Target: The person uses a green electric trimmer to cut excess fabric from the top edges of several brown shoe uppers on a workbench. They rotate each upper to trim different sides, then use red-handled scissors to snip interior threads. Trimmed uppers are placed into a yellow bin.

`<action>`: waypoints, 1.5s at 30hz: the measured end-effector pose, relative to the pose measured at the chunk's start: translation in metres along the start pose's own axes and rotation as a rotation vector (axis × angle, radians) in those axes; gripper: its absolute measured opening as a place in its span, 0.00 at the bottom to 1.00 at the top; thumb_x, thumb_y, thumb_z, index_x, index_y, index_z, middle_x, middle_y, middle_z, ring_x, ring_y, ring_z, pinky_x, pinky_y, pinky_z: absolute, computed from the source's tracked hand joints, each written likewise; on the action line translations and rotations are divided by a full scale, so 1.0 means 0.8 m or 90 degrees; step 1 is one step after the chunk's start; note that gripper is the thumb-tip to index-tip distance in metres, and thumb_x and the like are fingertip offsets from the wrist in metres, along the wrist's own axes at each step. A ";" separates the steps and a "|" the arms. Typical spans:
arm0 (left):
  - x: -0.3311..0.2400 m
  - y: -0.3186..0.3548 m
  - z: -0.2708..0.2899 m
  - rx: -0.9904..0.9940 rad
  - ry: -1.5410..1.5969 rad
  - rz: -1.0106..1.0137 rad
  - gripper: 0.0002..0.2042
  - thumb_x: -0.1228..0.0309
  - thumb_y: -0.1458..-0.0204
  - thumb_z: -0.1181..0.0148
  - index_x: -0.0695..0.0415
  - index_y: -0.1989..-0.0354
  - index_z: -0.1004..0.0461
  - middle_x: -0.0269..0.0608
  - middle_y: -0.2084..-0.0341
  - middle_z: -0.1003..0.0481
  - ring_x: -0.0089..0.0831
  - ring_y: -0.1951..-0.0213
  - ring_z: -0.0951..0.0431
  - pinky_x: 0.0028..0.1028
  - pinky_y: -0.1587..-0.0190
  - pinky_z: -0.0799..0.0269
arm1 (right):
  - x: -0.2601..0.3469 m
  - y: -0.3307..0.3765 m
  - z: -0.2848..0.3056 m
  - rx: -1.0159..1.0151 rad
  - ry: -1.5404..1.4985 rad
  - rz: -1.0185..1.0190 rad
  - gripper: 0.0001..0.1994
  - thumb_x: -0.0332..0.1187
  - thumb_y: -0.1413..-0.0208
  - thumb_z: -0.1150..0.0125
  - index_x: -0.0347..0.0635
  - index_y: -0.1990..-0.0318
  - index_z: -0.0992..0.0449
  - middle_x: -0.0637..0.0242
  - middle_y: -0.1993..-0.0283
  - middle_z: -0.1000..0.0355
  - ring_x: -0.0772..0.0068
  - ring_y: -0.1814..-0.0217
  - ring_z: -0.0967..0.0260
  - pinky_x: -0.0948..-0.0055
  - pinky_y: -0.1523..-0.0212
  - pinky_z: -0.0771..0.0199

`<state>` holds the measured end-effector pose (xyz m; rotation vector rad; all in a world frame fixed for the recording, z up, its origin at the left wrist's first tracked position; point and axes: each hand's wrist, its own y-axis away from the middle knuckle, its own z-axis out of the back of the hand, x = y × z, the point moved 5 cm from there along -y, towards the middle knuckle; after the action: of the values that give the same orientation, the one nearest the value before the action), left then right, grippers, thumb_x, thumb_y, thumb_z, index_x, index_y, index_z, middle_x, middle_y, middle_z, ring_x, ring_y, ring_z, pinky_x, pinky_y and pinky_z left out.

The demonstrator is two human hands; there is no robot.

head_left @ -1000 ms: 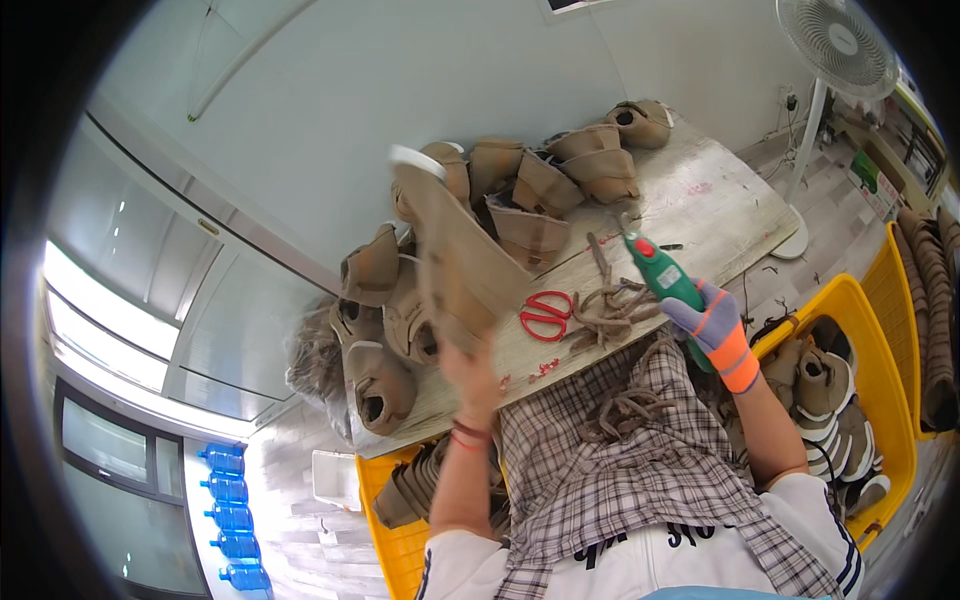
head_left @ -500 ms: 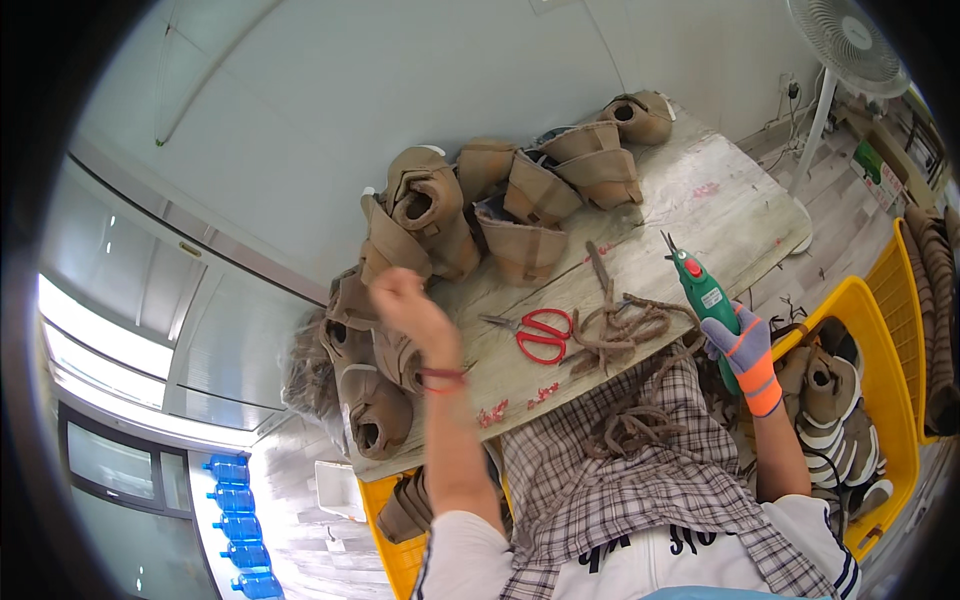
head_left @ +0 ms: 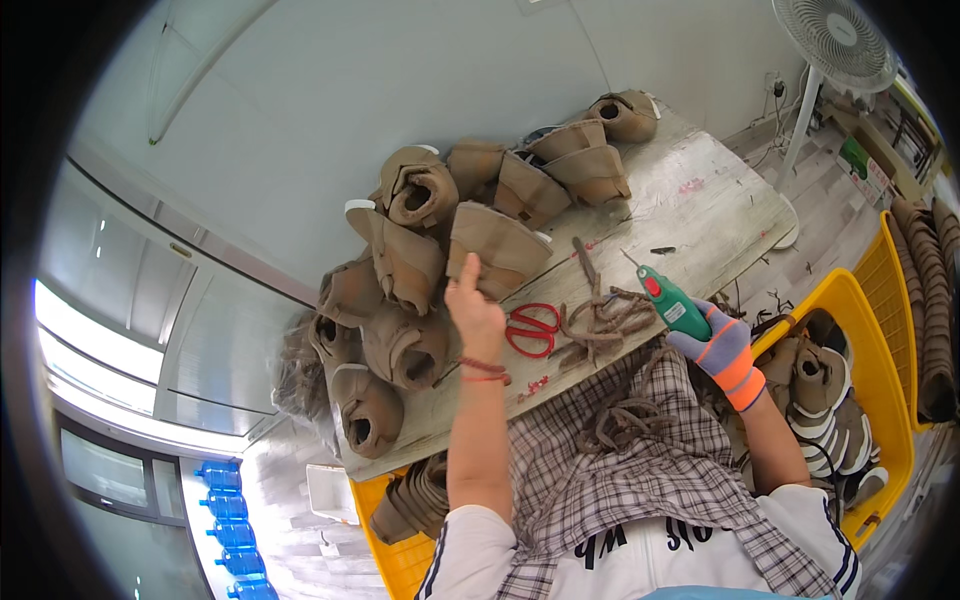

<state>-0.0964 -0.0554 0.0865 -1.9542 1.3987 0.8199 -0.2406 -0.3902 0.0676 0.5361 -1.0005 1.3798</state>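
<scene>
My left hand (head_left: pixel 473 308) is bare, wears a red bracelet and reaches over the wooden table (head_left: pixel 700 200), fingers apart, just short of a pile of brown boots (head_left: pixel 420 270). It holds nothing. My right hand (head_left: pixel 722 348), in a grey and orange glove, grips a green power tool (head_left: pixel 672 303) with a thin metal tip pointing up and left. Red scissors (head_left: pixel 530 328) and a tangle of brown laces (head_left: pixel 605 318) lie on the table between the two hands.
More brown boots (head_left: pixel 575 160) line the table's far side. A yellow crate (head_left: pixel 860 330) with boots stands at my right, another yellow crate (head_left: pixel 400 550) at lower left. A white fan (head_left: pixel 830 50) stands at the upper right. Blue water bottles (head_left: pixel 225 520) stand at lower left.
My left hand held a brown boot up a second ago; it set the boot on the pile and now hovers empty beside it. The right hand with the tool has stayed close to its place.
</scene>
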 end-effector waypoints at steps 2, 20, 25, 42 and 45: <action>-0.042 0.014 0.003 -0.009 0.065 0.096 0.16 0.72 0.44 0.45 0.64 0.49 0.32 0.46 0.51 0.28 0.39 0.50 0.28 0.39 0.45 0.32 | 0.024 0.003 0.003 0.006 0.027 0.089 0.30 0.46 0.63 0.26 0.40 0.52 0.26 0.58 0.69 0.24 0.65 0.70 0.25 0.72 0.67 0.26; -0.085 0.090 0.039 -0.074 0.185 0.405 0.18 0.71 0.40 0.52 0.66 0.44 0.38 0.53 0.45 0.34 0.47 0.43 0.33 0.47 0.40 0.39 | 0.067 0.047 0.001 0.003 0.221 0.371 0.33 0.49 0.67 0.26 0.42 0.52 0.26 0.61 0.79 0.30 0.59 0.78 0.31 0.66 0.75 0.30; -0.068 0.097 0.032 -0.083 0.216 0.443 0.18 0.71 0.40 0.52 0.67 0.44 0.38 0.53 0.44 0.34 0.46 0.43 0.34 0.47 0.39 0.40 | 0.071 0.054 -0.001 0.019 0.168 0.368 0.34 0.49 0.68 0.26 0.41 0.52 0.26 0.60 0.78 0.29 0.58 0.77 0.30 0.67 0.75 0.30; -0.058 0.161 -0.052 0.223 0.132 0.168 0.20 0.76 0.41 0.52 0.63 0.40 0.40 0.43 0.41 0.35 0.39 0.40 0.36 0.39 0.36 0.43 | 0.071 0.051 -0.008 0.089 -0.143 0.112 0.31 0.47 0.62 0.26 0.40 0.51 0.26 0.61 0.70 0.23 0.71 0.71 0.24 0.74 0.68 0.25; -0.055 0.169 -0.061 0.267 0.066 0.133 0.20 0.76 0.41 0.52 0.63 0.40 0.40 0.42 0.41 0.35 0.37 0.40 0.36 0.38 0.37 0.41 | 0.065 0.048 -0.013 0.095 -0.188 0.094 0.30 0.46 0.61 0.26 0.40 0.50 0.26 0.64 0.70 0.23 0.76 0.71 0.25 0.77 0.68 0.25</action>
<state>-0.2300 -0.1032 0.1357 -1.5668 1.6993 0.4675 -0.2799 -0.3468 0.0962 0.8075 -1.1999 1.5443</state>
